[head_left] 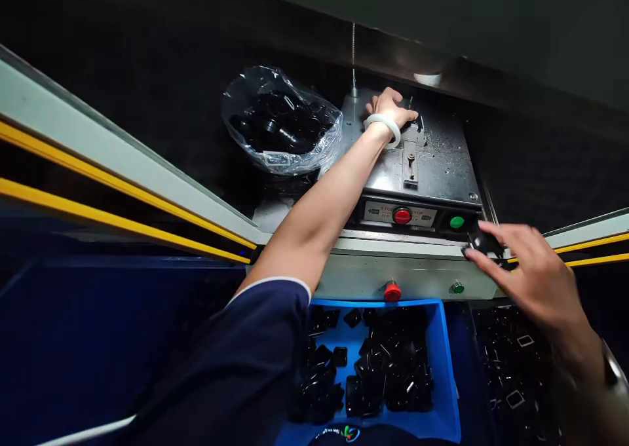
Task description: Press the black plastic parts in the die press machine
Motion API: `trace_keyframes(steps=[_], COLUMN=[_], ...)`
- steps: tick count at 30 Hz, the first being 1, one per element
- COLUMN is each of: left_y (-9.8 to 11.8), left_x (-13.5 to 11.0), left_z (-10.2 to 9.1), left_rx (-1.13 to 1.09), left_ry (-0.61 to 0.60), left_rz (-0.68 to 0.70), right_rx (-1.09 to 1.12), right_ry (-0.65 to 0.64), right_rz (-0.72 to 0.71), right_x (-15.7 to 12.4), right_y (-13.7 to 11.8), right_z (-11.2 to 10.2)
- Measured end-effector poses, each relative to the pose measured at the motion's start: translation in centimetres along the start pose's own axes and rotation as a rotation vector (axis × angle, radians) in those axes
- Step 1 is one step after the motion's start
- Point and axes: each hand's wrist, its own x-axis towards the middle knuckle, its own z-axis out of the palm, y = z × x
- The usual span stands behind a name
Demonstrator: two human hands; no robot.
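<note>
My left hand [389,107], with a white bangle at its wrist, reaches over the metal machine top. Its fingers are bent around a small black part [418,121] at the metal fixture [415,135]; my hand hides much of it. Between the thumb and fingers of my right hand [535,269] is a glossy black plastic piece [484,241], held just right of the green button [457,222]. A red button [401,216] sits on the same panel, between printed STOP labels.
A clear plastic bag [324,151] of black pieces stands left of the machine. Below is a blue bin [445,367] with glossy black pieces; more black pieces [515,367] lie to its right. Yellow-striped frame bars [122,184] flank both sides. The front rail carries a red knob [392,292].
</note>
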Motion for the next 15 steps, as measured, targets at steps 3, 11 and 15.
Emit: trace_keyframes(steps=[3,11,15], left_y=[1.9,2.5,-0.3], left_x=[-4.5,-29.1,-32.3], left_z=[-2.8,-15.6,-19.8], left_rx=[0.119,0.196,0.419], left_ry=[0.089,0.06,-0.163], left_rz=[-0.085,0.092,0.01], right_rx=[-0.229,0.126,0.3], right_ry=[-0.125,-0.262,-0.185], right_rz=[0.04,0.229,0.283], right_x=[-7.6,-10.6,-10.2], right_y=[1.6,3.1,4.9], right_z=[-0.1,9.3,12.1])
